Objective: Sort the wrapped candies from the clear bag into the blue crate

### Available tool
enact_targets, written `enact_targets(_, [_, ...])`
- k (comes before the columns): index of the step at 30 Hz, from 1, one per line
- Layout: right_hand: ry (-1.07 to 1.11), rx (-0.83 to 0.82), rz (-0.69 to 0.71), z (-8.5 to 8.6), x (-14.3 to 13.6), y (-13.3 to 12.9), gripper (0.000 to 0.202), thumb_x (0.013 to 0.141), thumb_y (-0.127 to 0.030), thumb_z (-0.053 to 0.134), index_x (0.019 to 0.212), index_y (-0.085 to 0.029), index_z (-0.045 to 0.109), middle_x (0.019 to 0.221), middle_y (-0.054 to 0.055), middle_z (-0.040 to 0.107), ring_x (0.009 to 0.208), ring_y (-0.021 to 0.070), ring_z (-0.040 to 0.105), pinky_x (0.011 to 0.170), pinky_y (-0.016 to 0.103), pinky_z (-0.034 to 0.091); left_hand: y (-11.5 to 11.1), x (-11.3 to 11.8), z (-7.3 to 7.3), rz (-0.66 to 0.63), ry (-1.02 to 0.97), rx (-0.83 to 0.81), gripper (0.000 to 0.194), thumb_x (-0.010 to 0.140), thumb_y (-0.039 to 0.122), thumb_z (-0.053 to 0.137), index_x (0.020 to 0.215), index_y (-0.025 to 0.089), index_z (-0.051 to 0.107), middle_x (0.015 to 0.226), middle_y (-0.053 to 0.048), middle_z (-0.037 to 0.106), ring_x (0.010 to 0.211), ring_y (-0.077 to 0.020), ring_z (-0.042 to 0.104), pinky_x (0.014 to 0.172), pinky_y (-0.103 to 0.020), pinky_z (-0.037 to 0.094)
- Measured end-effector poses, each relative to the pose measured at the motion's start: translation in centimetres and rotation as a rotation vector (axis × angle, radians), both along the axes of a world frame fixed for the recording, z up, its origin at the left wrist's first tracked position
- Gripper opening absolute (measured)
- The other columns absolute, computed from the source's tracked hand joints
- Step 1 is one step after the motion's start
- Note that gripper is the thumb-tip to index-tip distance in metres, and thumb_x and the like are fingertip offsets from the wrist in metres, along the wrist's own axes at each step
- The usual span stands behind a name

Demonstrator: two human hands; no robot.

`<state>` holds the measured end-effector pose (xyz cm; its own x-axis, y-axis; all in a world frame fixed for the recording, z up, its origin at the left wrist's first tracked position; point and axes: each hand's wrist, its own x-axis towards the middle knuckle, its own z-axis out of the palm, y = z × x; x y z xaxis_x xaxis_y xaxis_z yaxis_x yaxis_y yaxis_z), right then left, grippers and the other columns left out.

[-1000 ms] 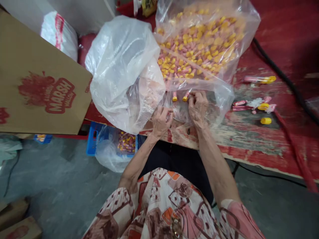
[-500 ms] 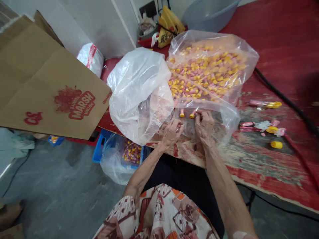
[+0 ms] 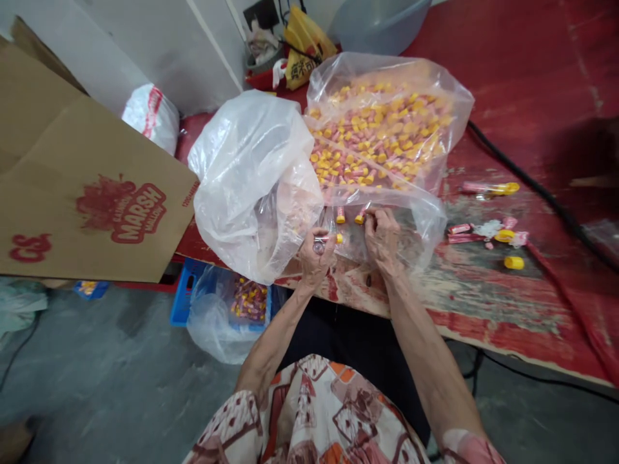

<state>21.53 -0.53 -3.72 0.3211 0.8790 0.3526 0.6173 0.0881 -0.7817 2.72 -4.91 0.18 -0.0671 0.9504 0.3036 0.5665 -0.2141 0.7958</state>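
Two hands work at the near edge of a red table (image 3: 507,77). The left hand (image 3: 315,256) pinches a yellow-capped tube (image 3: 329,239). The right hand (image 3: 382,237) grips another tube (image 3: 360,217) beside an open clear bag (image 3: 387,129).

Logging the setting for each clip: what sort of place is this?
Likely a small packing workshop or storeroom, not a home kitchen. A big clear bag of pink and yellow tubes lies on a worn red table, a printed carton stands beside it, and the floor is bare concrete.
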Motion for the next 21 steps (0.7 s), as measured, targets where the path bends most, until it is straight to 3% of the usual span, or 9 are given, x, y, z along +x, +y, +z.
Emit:
enact_targets(5, [0.026,-0.002,0.02,0.0,0.1,0.1,0.027,0.107,-0.023,0.046,0.112,-0.022,0.073,0.115,0.013,0.077,0.105,0.0264,0.072,0.096,0.04,0.058,0.3,0.0,0.0,-0.134,0.117,-0.068,0.021,0.099,0.039,0.085,0.109,0.024,0.074,0.096,-0.002,0.079,0.082,-0.0168,0.075,0.085,-0.031,0.062])
enact_targets(10, [0.039,0.008,0.004,-0.3,-0.2,0.2,0.028,0.107,-0.023,0.046,0.112,-0.022,0.073,0.115,0.012,0.077,0.103,0.0252,0.071,0.093,0.038,0.059,-0.2,-0.1,0.0,-0.058,0.071,-0.011,0.025,0.103,0.045,0.08,0.114,0.024,0.074,0.104,-0.005,0.08,0.091,-0.0191,0.078,0.087,-0.032,0.063])
enact_targets(13, [0.057,0.008,-0.01,-0.4,-0.3,0.3,0.027,0.108,-0.024,0.046,0.112,-0.022,0.072,0.115,0.013,0.077,0.103,0.0251,0.071,0.094,0.037,0.059,-0.3,-0.1,-0.4,-0.08,0.089,-0.025,0.025,0.103,0.045,0.08,0.113,0.023,0.072,0.103,-0.005,0.079,0.092,-0.0199,0.078,0.09,-0.033,0.063])
enact_targets(16, [0.063,-0.014,-0.008,-0.3,-0.3,0.2,0.027,0.107,-0.023,0.045,0.113,-0.022,0.072,0.116,0.014,0.077,0.103,0.0256,0.071,0.095,0.038,0.059,-0.4,-0.3,-0.4,-0.126,0.122,-0.029,0.022,0.103,0.042,0.079,0.11,0.023,0.07,0.099,-0.004,0.078,0.089,-0.0197,0.076,0.089,-0.034,0.063])
enact_targets(21, [0.036,-0.057,0.011,0.0,-0.2,0.2,0.028,0.108,-0.022,0.045,0.113,-0.022,0.073,0.117,0.013,0.078,0.107,0.0258,0.073,0.098,0.038,0.059,-0.9,-1.0,0.2,-0.111,0.144,0.104,0.009,0.104,0.03,0.07,0.111,0.026,0.066,0.105,-0.007,0.074,0.099,-0.0239,0.076,0.095,-0.039,0.063])
